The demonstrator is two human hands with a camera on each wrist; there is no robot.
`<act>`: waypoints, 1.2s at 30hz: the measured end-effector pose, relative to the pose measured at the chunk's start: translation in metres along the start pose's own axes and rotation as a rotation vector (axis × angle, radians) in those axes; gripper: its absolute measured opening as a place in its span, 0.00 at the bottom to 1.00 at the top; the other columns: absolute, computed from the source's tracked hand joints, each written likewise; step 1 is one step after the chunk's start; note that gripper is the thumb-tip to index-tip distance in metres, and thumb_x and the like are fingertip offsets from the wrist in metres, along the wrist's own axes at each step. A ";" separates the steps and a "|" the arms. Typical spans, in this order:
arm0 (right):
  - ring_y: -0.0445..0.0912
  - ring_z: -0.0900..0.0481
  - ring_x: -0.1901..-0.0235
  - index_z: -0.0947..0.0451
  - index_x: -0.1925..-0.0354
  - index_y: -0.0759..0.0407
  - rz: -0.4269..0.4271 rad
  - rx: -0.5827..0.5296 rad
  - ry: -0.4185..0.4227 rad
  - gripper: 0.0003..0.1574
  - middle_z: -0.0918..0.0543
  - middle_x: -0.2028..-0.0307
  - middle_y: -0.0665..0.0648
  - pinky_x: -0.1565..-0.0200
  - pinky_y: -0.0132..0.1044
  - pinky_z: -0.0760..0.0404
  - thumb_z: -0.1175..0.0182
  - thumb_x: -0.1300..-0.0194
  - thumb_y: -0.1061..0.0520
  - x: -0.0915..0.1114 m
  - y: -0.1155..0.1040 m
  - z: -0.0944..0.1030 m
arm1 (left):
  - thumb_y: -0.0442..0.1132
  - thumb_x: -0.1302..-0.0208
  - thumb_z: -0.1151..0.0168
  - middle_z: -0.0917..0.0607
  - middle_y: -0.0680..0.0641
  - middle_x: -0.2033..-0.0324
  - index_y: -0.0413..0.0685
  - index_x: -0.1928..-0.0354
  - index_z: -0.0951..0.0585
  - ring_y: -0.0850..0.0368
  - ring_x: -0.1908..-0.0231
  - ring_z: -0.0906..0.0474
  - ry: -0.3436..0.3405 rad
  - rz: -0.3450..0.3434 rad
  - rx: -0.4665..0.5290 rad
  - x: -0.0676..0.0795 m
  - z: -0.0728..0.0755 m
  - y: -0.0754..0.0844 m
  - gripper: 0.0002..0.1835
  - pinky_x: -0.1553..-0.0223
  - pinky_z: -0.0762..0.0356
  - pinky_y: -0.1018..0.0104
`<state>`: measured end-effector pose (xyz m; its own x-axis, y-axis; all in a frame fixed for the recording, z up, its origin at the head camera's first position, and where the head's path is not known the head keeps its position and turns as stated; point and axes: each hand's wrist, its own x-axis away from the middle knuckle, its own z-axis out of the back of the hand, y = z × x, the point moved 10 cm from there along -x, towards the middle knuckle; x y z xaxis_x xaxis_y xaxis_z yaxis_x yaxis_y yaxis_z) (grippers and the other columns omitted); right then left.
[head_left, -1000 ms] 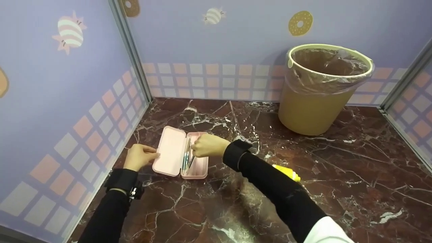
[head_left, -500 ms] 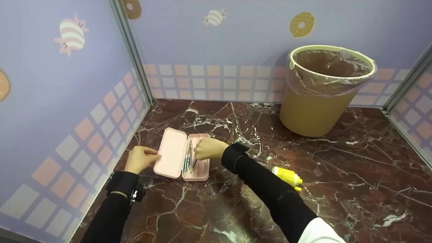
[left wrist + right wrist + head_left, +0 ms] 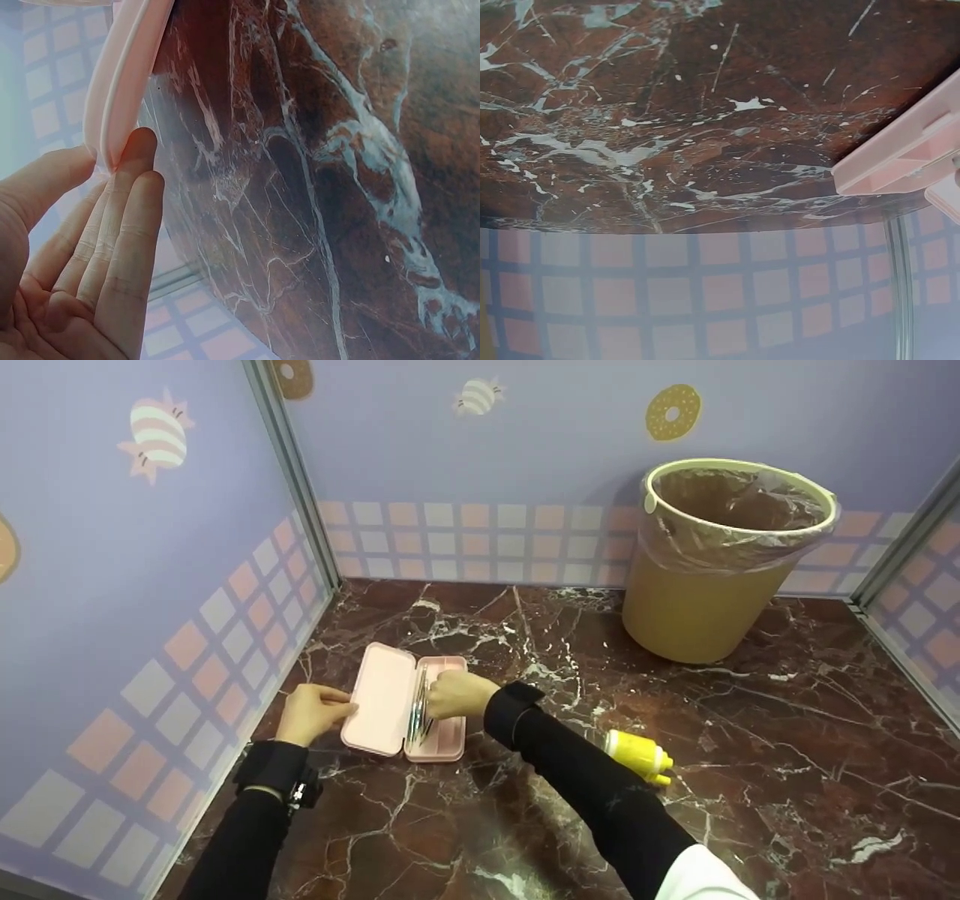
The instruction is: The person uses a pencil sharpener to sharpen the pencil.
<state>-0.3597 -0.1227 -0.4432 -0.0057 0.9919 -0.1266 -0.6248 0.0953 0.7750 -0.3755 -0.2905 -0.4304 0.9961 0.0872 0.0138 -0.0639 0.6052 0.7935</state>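
Note:
The pink pencil case (image 3: 448,744) lies on the marbled tabletop with its lid (image 3: 381,701) swung over to the left. My left hand (image 3: 311,714) pinches the lid's outer edge between thumb and fingers; the left wrist view shows the lid edge (image 3: 120,90) between them. Over the case's tray, my right hand (image 3: 459,694) has curled fingers around a thin dark-tipped stick (image 3: 427,727), mostly hidden under the hand. Several slim sticks (image 3: 415,720) lie along the hinge side of the tray. The right wrist view catches the case's corner (image 3: 870,176) at its right edge.
A yellow bottle (image 3: 634,750) with a nozzle lies beside my right forearm, which partly covers it. At the back right stands a tan bin (image 3: 694,607) with a clear liner. Patterned walls (image 3: 480,536) close the tabletop at the left, back and right.
My right hand has lowered the thin dark-tipped stick toward the other sticks in the tray. The left hand keeps hold of the lid. More of the yellow bottle shows beside the right forearm.

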 end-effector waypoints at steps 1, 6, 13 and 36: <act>0.34 0.19 0.78 0.20 0.79 0.36 -0.002 -0.003 -0.001 0.16 0.14 0.77 0.39 0.74 0.28 0.22 0.42 0.36 0.54 -0.001 0.000 0.000 | 0.31 0.39 0.30 0.11 0.27 0.60 0.23 0.52 0.16 0.56 0.72 0.10 0.001 0.000 0.002 0.001 0.000 0.000 0.18 0.64 0.10 0.60; 0.34 0.18 0.77 0.20 0.79 0.36 -0.011 -0.011 -0.027 0.16 0.13 0.76 0.39 0.73 0.28 0.21 0.41 0.37 0.54 -0.003 -0.001 0.000 | 0.31 0.39 0.30 0.11 0.27 0.60 0.23 0.52 0.16 0.56 0.72 0.10 0.004 0.001 0.003 0.002 0.001 0.000 0.17 0.64 0.10 0.60; 0.34 0.17 0.77 0.19 0.80 0.35 -0.013 0.005 -0.083 0.16 0.12 0.76 0.39 0.72 0.29 0.20 0.40 0.39 0.55 -0.004 -0.006 -0.004 | 0.32 0.39 0.30 0.11 0.27 0.60 0.24 0.52 0.16 0.54 0.72 0.10 0.011 0.003 -0.015 0.004 0.001 0.000 0.17 0.65 0.10 0.60; 0.34 0.31 0.84 0.22 0.83 0.38 -0.092 -0.039 -0.091 0.18 0.15 0.81 0.39 0.77 0.28 0.23 0.40 0.42 0.59 0.002 0.004 0.002 | 0.33 0.38 0.32 0.11 0.27 0.60 0.24 0.52 0.16 0.58 0.73 0.11 -0.001 -0.007 -0.030 0.000 0.002 0.000 0.17 0.65 0.10 0.61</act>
<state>-0.3605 -0.1198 -0.4388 0.1226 0.9828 -0.1380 -0.6492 0.1845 0.7379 -0.3755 -0.2917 -0.4293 0.9966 0.0824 0.0087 -0.0588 0.6294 0.7748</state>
